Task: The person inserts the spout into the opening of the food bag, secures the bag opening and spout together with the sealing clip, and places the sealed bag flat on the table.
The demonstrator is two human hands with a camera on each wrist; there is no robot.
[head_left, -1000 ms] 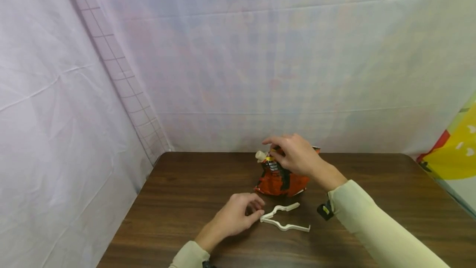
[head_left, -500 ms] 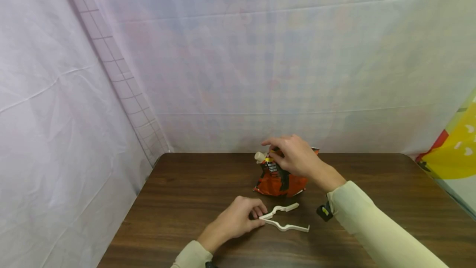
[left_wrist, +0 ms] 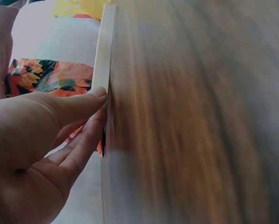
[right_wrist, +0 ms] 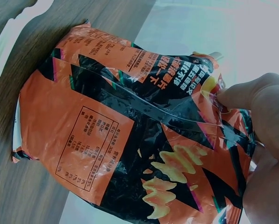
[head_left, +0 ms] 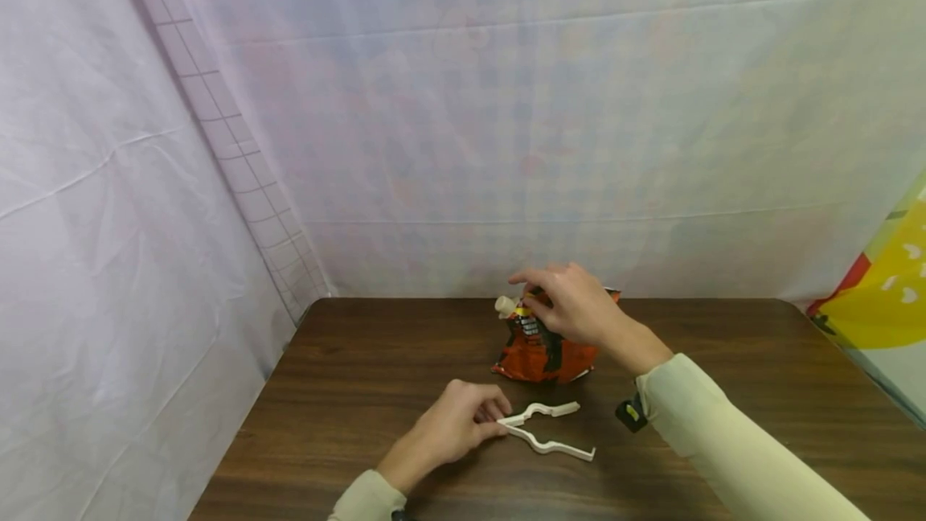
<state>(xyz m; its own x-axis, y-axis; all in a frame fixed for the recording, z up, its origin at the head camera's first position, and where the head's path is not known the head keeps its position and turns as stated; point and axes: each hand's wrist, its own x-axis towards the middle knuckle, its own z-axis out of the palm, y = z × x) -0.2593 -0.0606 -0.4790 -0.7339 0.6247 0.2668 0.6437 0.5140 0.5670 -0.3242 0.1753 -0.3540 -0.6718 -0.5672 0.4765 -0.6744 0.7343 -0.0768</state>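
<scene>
An orange and black chip bag stands on the table, its top gathered in my right hand. The right wrist view shows the bag close up, with the thumb pressing its upper edge. A short whitish cylindrical piece sticks out at the bag's upper left; what it belongs to is unclear. In front lies a long white bag clip, its two arms spread in a V. My left hand pinches the clip's hinged end between thumb and fingers, and the left wrist view shows that pinch on the clip edge-on.
The dark wooden table has its far edge against a pale hanging cloth. Another white cloth hangs at the left. A yellow and red cloth is at the right beyond the table's edge.
My left hand has closed its fingertips on the clip's hinged end. The clip has shifted slightly left and turned a little. My right hand and the chip bag stay nearly still.
</scene>
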